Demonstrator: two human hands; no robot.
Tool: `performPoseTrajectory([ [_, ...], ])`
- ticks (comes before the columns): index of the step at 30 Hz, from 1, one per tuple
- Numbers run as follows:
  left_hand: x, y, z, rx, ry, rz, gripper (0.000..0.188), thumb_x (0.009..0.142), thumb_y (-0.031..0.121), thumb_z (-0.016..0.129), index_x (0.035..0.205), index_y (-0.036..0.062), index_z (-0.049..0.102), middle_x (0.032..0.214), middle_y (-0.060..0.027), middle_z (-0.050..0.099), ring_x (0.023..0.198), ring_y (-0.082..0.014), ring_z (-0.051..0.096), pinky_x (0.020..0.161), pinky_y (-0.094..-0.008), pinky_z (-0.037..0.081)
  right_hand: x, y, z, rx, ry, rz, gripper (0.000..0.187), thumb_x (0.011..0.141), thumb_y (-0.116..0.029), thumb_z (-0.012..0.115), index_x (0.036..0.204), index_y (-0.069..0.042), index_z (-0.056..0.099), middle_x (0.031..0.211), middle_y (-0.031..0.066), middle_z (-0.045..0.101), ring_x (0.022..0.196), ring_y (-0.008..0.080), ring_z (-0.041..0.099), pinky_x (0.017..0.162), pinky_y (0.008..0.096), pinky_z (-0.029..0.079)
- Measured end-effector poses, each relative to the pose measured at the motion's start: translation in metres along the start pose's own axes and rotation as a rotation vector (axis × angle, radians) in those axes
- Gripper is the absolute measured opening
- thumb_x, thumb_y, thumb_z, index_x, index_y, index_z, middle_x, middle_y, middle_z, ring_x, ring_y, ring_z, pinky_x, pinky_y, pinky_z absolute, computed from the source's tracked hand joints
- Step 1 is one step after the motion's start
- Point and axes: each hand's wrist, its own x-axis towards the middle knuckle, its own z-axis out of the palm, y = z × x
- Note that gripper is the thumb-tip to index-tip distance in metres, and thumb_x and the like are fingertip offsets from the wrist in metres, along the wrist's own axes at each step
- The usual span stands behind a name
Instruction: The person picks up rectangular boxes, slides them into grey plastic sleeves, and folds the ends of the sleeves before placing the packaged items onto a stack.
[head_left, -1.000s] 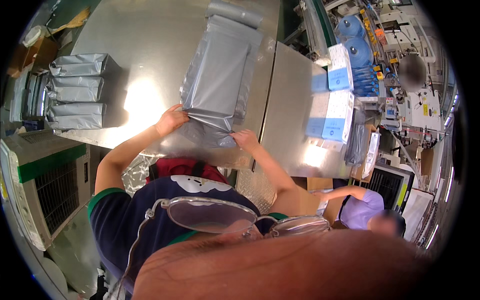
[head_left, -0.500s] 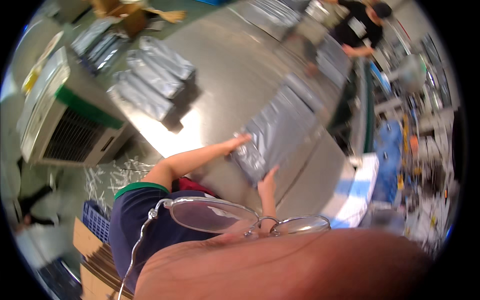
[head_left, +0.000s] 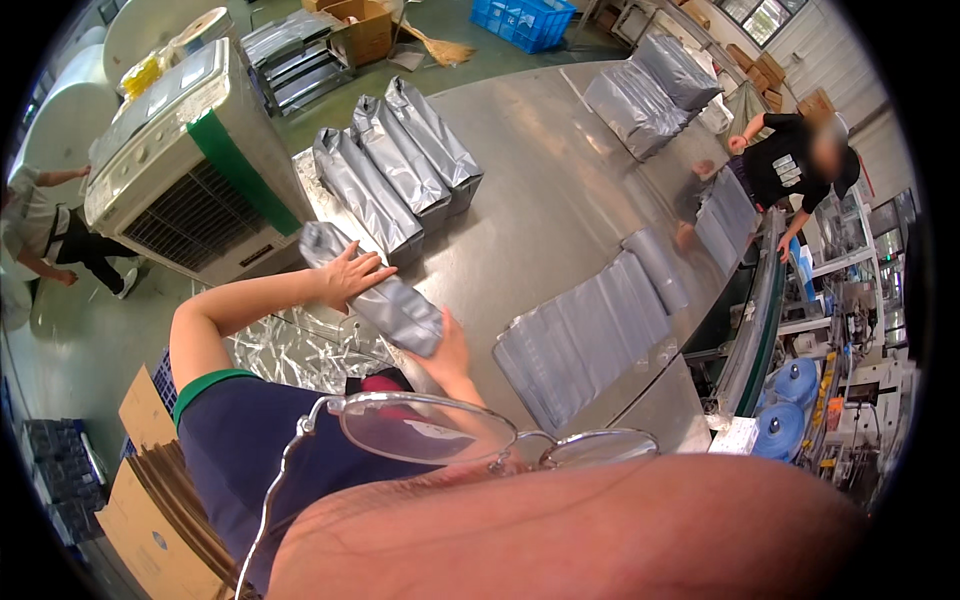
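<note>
A bundle of grey plastic bags [head_left: 402, 314] lies at the table's near left edge, beside the upright bundles. My left hand [head_left: 350, 277] rests on top of it with fingers spread. At its right end, my right hand [head_left: 447, 352] grips the bundle, thumb along the side and the other fingers partly hidden. Just beyond stand several upright grey bag bundles [head_left: 375, 195], set side by side. To the right, a row of flat, overlapping grey bags [head_left: 590, 335] covers part of the metal table [head_left: 480, 255].
An air cooler [head_left: 200, 170] stands left of the table, with a person [head_left: 60, 225] behind it. Across the table another person [head_left: 785, 160] is beside a conveyor [head_left: 750, 325]. More grey bundles [head_left: 650, 95] sit at the far end. Cardboard sheets [head_left: 165, 520] lean at lower left.
Both hands have moved left from the row of flat bags to the near left edge, where a bundle is now under them. The view has turned, and the far person has bent toward the conveyor.
</note>
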Motion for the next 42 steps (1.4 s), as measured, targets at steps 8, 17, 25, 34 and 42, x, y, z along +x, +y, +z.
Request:
performPoseTrajectory([
  [8,0.008,-0.128,0.005,0.195,0.085,-0.021,0.067,0.052,0.014,0.062,0.112,0.0108,0.033,0.103,-0.0081,0.040,0.103,-0.0204,0.038,0.088,-0.0466,0.023,0.045,0.001,0.019,0.193,0.050,-0.125,0.084,0.063,-0.013,0.065,0.126,-0.008,0.010,0.124,0.0139,0.027,0.099,0.0246,0.045,0.080,0.0326,0.040],
  [17,0.110,-0.199,0.044,0.207,0.149,-0.139,0.059,0.062,-0.001,0.041,0.119,0.0055,0.031,0.118,-0.0148,0.032,0.111,-0.0282,0.031,0.091,-0.0450,0.021,-0.192,0.121,-0.123,-0.290,0.874,0.630,0.041,0.070,-0.006,0.055,0.109,-0.005,0.043,0.098,0.0118,0.050,0.080,0.0220,0.052,0.070,0.0293,0.043],
  [25,0.191,-0.202,0.111,0.546,0.495,-0.212,0.053,0.075,0.022,0.037,0.126,0.0136,0.021,0.130,-0.0062,0.020,0.121,-0.0201,0.016,0.094,-0.0423,0.018,-0.447,0.176,-0.299,-0.974,1.176,1.404,0.085,0.056,-0.028,0.068,0.123,-0.007,0.021,0.120,0.0214,0.031,0.110,0.0327,0.031,0.090,0.0354,0.030],
  [34,0.097,0.062,0.115,-0.336,0.383,0.038,0.040,0.057,-0.007,0.043,0.096,0.0014,0.049,0.102,-0.0180,0.047,0.094,-0.0331,0.045,0.083,-0.0364,0.036,-0.538,0.237,-0.337,-0.269,1.045,1.892,0.104,0.048,-0.020,0.073,0.127,-0.008,0.007,0.125,0.0242,0.020,0.116,0.0321,0.024,0.095,0.0378,0.022],
  [42,0.173,0.128,0.058,-0.596,0.368,-0.002,0.014,0.065,0.005,0.044,0.077,0.0056,0.051,0.072,-0.0103,0.052,0.065,-0.0269,0.052,0.058,-0.0353,0.042,-0.433,0.174,-0.329,-0.195,0.934,0.818,0.095,0.045,0.001,0.066,0.125,-0.002,0.015,0.126,0.0192,0.025,0.114,0.0288,0.029,0.096,0.0312,0.020],
])
